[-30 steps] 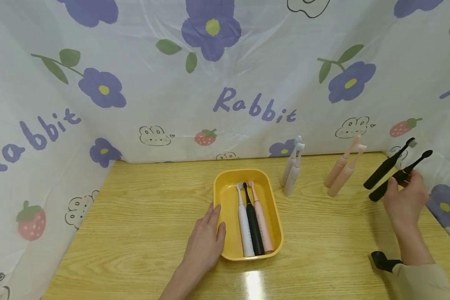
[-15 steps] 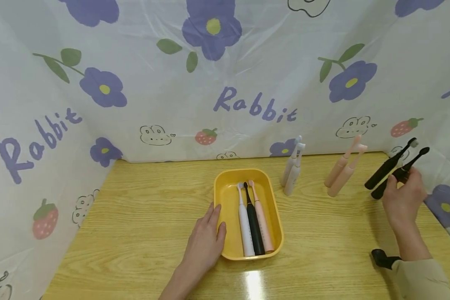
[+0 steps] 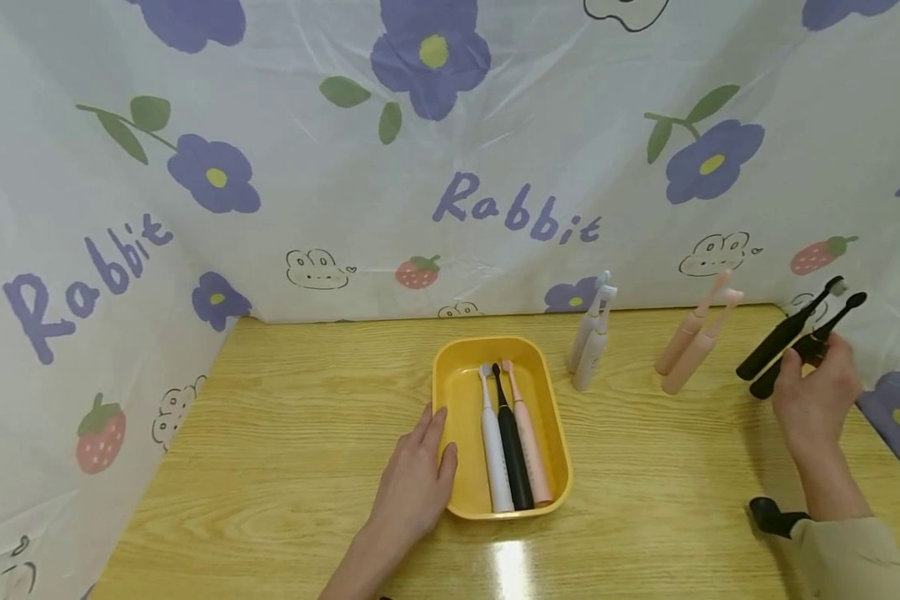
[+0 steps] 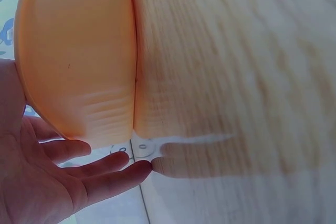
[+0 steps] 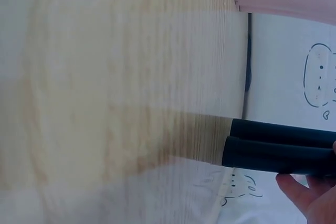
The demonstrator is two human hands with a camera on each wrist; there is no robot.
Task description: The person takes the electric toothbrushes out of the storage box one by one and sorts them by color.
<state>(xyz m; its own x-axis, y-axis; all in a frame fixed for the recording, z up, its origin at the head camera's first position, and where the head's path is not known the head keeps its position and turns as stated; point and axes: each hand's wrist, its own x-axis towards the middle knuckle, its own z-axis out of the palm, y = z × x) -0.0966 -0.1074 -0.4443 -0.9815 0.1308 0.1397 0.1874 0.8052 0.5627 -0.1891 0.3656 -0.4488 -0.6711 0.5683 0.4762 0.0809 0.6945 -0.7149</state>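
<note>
My right hand [image 3: 817, 404] pinches the handle of a black electric toothbrush [image 3: 771, 378], which stands close beside a second black toothbrush [image 3: 771, 343] at the table's far right. In the right wrist view the two dark handles lie side by side, fingertips [image 5: 293, 190] against the nearer one. My left hand [image 3: 412, 483] rests on the left rim of a yellow tray [image 3: 461, 442], its fingers loosely extended along the tray's outer wall [image 4: 79, 51] in the left wrist view. Inside the tray lie a white toothbrush [image 3: 498, 458], a black toothbrush [image 3: 516, 462] and a pink toothbrush [image 3: 531, 450].
Two white toothbrushes [image 3: 591, 358] stand upright behind the tray's right side. Farther right stands a pair of pink toothbrushes [image 3: 692, 360]. A patterned cloth [image 3: 345, 200] hangs along the back and sides of the wooden table [image 3: 307, 417].
The toothbrush in my right hand has shifted slightly closer to the other black one. My left hand stays on the tray; the head view has turned a little.
</note>
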